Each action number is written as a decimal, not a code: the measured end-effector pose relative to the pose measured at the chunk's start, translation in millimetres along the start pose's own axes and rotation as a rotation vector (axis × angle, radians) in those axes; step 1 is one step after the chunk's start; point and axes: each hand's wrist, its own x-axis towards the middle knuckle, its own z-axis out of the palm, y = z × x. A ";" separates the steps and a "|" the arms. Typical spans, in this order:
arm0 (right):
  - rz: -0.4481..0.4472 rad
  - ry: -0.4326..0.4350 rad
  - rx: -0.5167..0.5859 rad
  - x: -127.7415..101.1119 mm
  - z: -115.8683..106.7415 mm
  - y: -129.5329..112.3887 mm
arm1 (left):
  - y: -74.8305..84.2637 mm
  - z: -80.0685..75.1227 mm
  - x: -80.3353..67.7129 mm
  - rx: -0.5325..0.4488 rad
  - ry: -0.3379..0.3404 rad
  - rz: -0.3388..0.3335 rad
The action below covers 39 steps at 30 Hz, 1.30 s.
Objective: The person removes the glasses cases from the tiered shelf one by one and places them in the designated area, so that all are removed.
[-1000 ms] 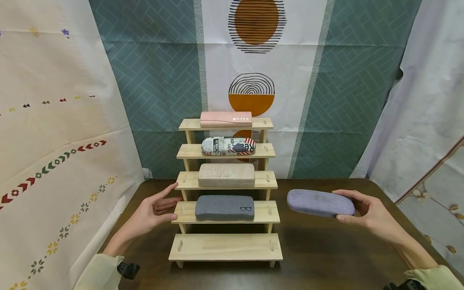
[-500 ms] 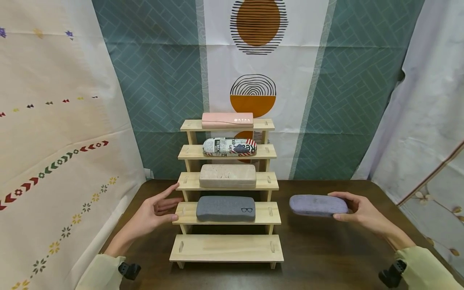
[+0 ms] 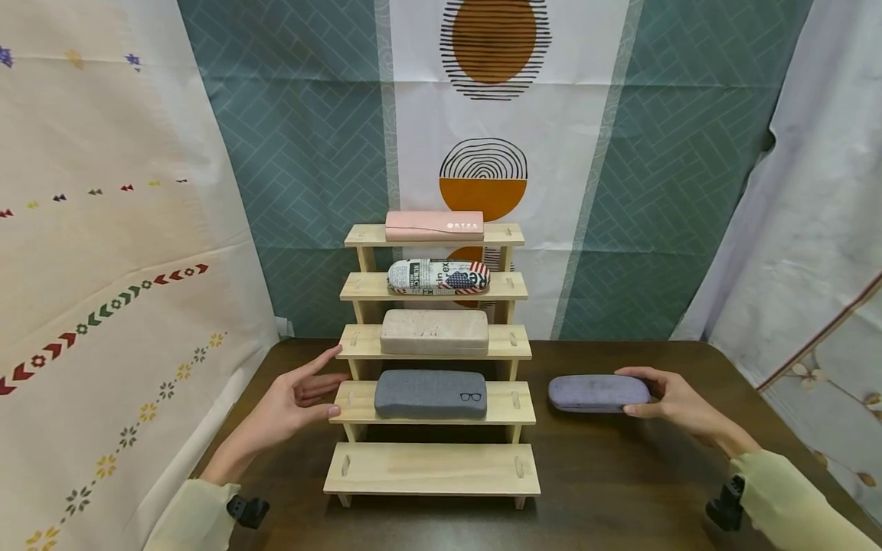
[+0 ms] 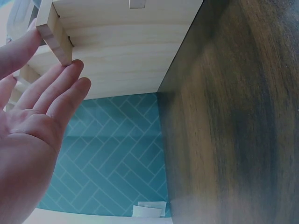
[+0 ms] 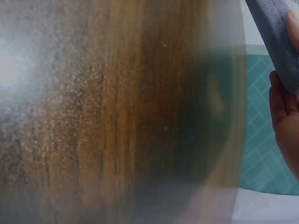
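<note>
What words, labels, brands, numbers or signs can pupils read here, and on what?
"in": newspaper-print case.
"ex": same case; its other print is too blurred.
White lettering on the pink case: too small to read.
Spectacles sign on the grey case: no words.
Purple case: none visible.

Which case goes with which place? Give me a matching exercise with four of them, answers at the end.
1. lavender case
2. pink case
3. newsprint-patterned case
4. dark grey case

A. second shelf from the bottom
B. top shelf
C. in the right hand
D. second shelf from the top

Pairs: 1-C, 2-B, 3-D, 4-A
</note>
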 end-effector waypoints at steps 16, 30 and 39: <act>0.029 -0.020 -0.013 11.4 3.5 17.6 | 0.1 1.4 -1.2 -0.004 0.004 -0.013; -0.018 -0.017 -0.175 23.2 -3.6 24.2 | -0.6 0.9 0.7 -0.007 0.006 -0.001; 0.009 -0.027 -0.216 31.9 -7.3 26.6 | -1.7 -0.3 0.6 -0.006 0.007 -0.003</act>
